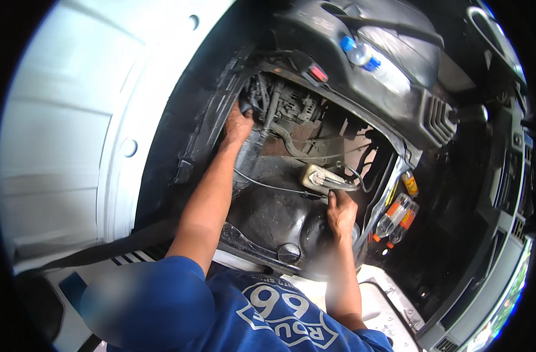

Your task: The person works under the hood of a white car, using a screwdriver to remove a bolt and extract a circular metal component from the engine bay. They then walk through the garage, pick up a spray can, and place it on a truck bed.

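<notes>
An engine bay lies uncovered below me inside a vehicle. My left hand (238,124) reaches down its left side, fingers curled round a dark part beside a black cylinder (250,149); the grip itself is mostly hidden. Towards the right, my right hand (342,212) is closed next to a dirty cream plastic reservoir (318,178) with a hose. A thin cable (271,185) runs across the bay up to those fingertips, but what they hold cannot be made out. A ribbed grey metal unit (297,105) sits deeper at the back.
Beyond the bay, a water bottle (362,54) lies on the grey console (315,29) near a red-buttoned buckle (318,73). Orange-capped bottles (395,216) and a small yellow bottle (409,183) lie to the right. A white door panel (63,135) rises at left; a dark rounded cover (262,211) is nearest me.
</notes>
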Demonstrator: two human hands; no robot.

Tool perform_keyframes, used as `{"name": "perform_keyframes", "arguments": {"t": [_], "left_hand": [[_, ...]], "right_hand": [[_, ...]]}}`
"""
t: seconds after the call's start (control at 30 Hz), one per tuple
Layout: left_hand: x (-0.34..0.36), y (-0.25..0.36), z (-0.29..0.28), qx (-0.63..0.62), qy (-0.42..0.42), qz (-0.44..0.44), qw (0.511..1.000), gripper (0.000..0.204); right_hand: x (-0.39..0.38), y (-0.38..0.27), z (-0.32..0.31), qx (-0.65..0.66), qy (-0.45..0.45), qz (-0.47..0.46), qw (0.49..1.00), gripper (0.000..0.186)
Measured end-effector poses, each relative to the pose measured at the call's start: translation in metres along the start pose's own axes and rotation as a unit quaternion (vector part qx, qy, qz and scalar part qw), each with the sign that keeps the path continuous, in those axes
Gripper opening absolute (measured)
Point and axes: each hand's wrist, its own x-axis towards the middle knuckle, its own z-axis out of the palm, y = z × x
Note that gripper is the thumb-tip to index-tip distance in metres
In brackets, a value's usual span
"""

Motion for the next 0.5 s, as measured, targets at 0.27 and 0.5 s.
{"name": "perform_keyframes", "arguments": {"t": [0.27,0.5], "left_hand": [[0.013,0.011,-0.002,-0.01,-0.022,-0.054,0.998,0.067],[0.008,0.018,-0.009,0.004,-0.016,-0.034,0.999,0.066]], "right_hand": [[0.007,0.011,0.0,0.095,0.027,0.014,0.995,0.021],[0.005,0.015,-0.003,0.142,0.035,0.013,0.989,0.021]]}}
